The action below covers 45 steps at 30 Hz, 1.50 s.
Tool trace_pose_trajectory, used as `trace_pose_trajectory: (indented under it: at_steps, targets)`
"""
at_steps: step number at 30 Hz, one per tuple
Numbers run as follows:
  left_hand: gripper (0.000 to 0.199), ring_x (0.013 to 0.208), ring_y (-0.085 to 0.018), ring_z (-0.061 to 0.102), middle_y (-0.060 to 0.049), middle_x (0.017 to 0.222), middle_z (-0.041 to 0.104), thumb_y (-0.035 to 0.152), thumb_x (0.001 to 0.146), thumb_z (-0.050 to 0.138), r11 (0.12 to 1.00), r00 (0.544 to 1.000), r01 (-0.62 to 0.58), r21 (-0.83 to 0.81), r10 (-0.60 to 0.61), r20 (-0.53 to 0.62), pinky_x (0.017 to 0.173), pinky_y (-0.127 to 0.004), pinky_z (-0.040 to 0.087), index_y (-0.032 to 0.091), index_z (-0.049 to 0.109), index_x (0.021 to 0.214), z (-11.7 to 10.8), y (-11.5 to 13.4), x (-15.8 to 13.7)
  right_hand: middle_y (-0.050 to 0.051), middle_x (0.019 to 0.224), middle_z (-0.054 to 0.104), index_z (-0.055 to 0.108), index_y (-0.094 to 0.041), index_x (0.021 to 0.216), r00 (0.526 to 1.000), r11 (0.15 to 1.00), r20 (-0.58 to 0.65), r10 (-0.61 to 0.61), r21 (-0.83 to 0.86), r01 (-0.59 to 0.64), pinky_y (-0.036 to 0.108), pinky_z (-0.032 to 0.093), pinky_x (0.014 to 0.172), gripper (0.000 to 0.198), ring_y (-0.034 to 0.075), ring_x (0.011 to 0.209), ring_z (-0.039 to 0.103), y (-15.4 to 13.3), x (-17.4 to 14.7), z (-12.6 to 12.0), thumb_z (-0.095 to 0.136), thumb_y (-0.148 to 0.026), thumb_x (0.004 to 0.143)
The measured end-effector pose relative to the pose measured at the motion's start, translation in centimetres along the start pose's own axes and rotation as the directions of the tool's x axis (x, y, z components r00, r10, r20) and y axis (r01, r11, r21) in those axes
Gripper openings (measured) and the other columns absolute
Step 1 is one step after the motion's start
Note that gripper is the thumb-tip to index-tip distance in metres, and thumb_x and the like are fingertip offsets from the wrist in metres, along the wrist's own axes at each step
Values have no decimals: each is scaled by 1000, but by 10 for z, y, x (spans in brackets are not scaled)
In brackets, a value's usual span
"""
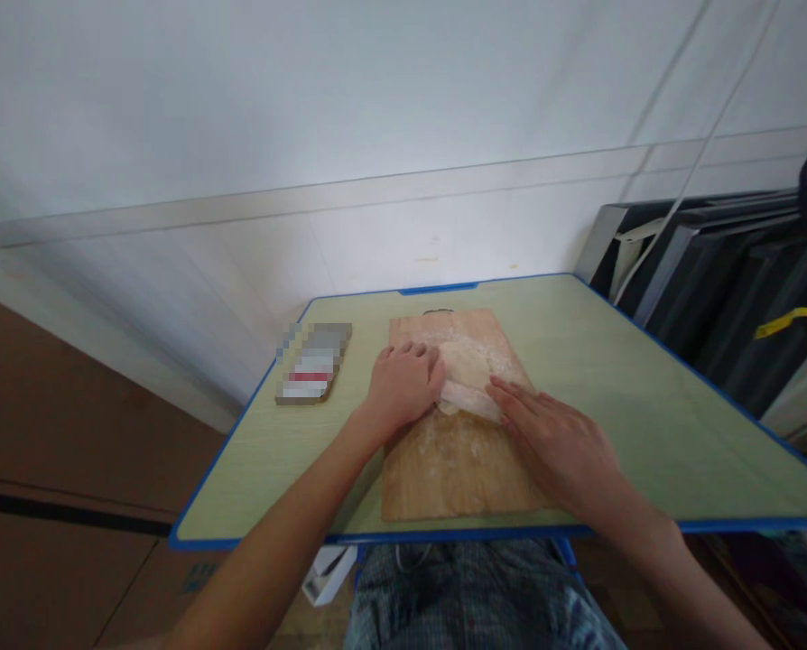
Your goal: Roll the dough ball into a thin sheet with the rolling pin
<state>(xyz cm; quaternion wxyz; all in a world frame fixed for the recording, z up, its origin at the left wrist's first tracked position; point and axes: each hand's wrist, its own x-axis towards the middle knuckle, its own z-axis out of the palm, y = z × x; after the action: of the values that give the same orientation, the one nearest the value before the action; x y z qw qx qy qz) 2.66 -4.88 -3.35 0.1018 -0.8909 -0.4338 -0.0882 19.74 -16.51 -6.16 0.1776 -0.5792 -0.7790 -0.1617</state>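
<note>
A wooden cutting board [431,478], dusted with flour, lies on the table before me. Flattened pale dough [468,359] is spread over its far half. Across the near part of the dough rests a light rolling pin [469,399]. At the pin's left end, my left hand [407,381] closes over it with bent fingers. My right hand [558,435] covers the other end, its fingers fairly straight and held together against the pin. Both ends of the pin are hidden under my hands.
The pale green table [261,478] has a blue rim. A phone with a blurred screen [314,363] lies left of the board. A white wall [403,226] stands behind the table. Dark flat panels [721,280] lean at the right, beside a hanging cable [698,162].
</note>
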Motion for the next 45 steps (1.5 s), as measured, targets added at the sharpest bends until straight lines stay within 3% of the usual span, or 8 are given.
trace_pose_trajectory:
  at_steps: [7, 11, 17, 25, 31, 37, 41, 45]
  targets:
    - [38, 99, -20, 59, -3, 111, 63, 34, 88, 28, 991, 983, 126, -47, -119, 138, 78, -32, 46, 24, 62, 103, 6, -1, 41, 10, 121, 58, 57, -17, 118, 993, 991, 111, 32, 127, -46, 40, 44, 93, 42, 22, 114, 51, 30, 21, 6, 26, -33, 94]
    - [37, 95, -23, 61, -5, 109, 64, 34, 85, 31, 987, 973, 150, -56, -138, 184, 72, -33, 48, 23, 64, 98, 5, -1, 54, 14, 128, 51, 44, -9, 129, 987, 976, 142, 69, 197, -96, 37, 39, 99, 50, 21, 118, 47, 44, 27, 10, 25, -38, 93]
    - [38, 101, -21, 58, -4, 110, 64, 31, 87, 28, 996, 993, 80, -31, -77, 93, 80, -34, 46, 22, 63, 100, 2, 2, 39, 12, 123, 56, 56, -14, 118, 987, 986, 135, 90, 130, -107, 41, 42, 94, 46, 23, 114, 51, 32, 20, 11, 24, -36, 93]
    - [39, 116, -21, 46, -4, 121, 58, 33, 91, 26, 999, 1000, -16, -31, 15, -21, 97, -40, 34, 22, 54, 115, -1, -2, -11, 16, 126, 53, 51, -9, 122, 999, 999, 24, 25, -42, -24, 41, 45, 91, 39, 24, 112, 52, -5, -4, 0, 31, -21, 91]
    - [41, 109, -21, 54, -6, 116, 60, 33, 91, 23, 998, 994, 64, -29, -61, 88, 88, -36, 42, 22, 57, 109, 1, -3, 15, 13, 133, 46, 46, -16, 129, 993, 1000, 119, 9, 23, -12, 47, 38, 96, 43, 24, 122, 42, 28, 19, 12, 26, -31, 93]
    - [42, 103, -20, 58, -6, 114, 61, 36, 90, 22, 987, 967, 134, -89, -111, 231, 79, -31, 46, 22, 60, 101, 5, -9, 50, 10, 132, 48, 51, -20, 124, 970, 997, 241, -12, 82, -8, 52, 31, 98, 43, 24, 122, 42, 65, 58, 17, 26, -38, 93]
    - [42, 105, -19, 56, -5, 116, 60, 37, 91, 21, 986, 971, 134, -96, -111, 212, 81, -31, 45, 23, 58, 104, 3, -7, 38, 11, 128, 52, 53, -18, 122, 962, 991, 256, -93, 116, 65, 53, 31, 98, 44, 24, 120, 45, 66, 56, 18, 29, -40, 92]
    - [43, 112, -20, 51, -5, 118, 58, 40, 93, 18, 997, 985, 31, -73, -18, 169, 88, -34, 42, 24, 54, 111, -4, 0, 9, 12, 131, 49, 45, -19, 130, 957, 980, 251, -146, 167, 106, 49, 34, 98, 54, 25, 120, 44, 61, 40, 16, 42, -49, 86]
